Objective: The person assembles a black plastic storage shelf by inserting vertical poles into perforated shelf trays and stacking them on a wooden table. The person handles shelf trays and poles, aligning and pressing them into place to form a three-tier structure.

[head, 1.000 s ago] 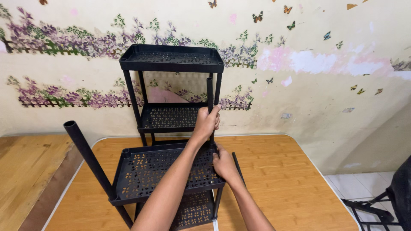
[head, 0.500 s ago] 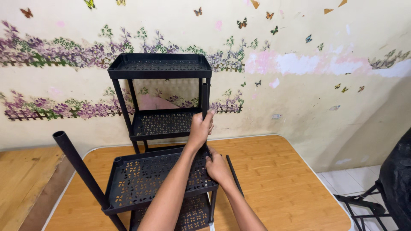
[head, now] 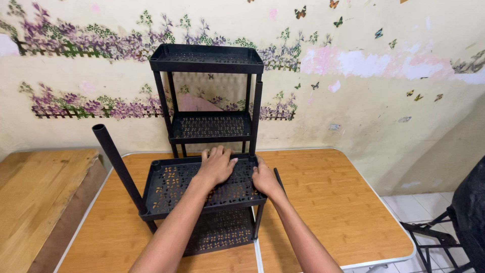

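A black perforated shelf tray [head: 172, 189] sits on a lower tray on the wooden table [head: 328, 202]. My left hand [head: 217, 164] lies flat on the tray's top, fingers spread, holding nothing. My right hand [head: 263, 179] grips the tray's right edge, the thumb beside the foot of an upright black pole [head: 255, 116] that stands in the far right corner. A second black pole [head: 117, 164] leans out of the near left corner. A loose pole [head: 279, 180] lies on the table just right of my right hand.
A taller black two-shelf rack [head: 207, 58] stands behind, against the wall with flower and butterfly stickers. A wooden bench [head: 35, 187] adjoins the table's left side. A black chair frame [head: 444, 237] stands on the tiled floor at the lower right.
My left hand let go of the upright pole and came down flat on the tray. The pole now stands by itself in the corner. My right hand stayed at the tray's right edge.
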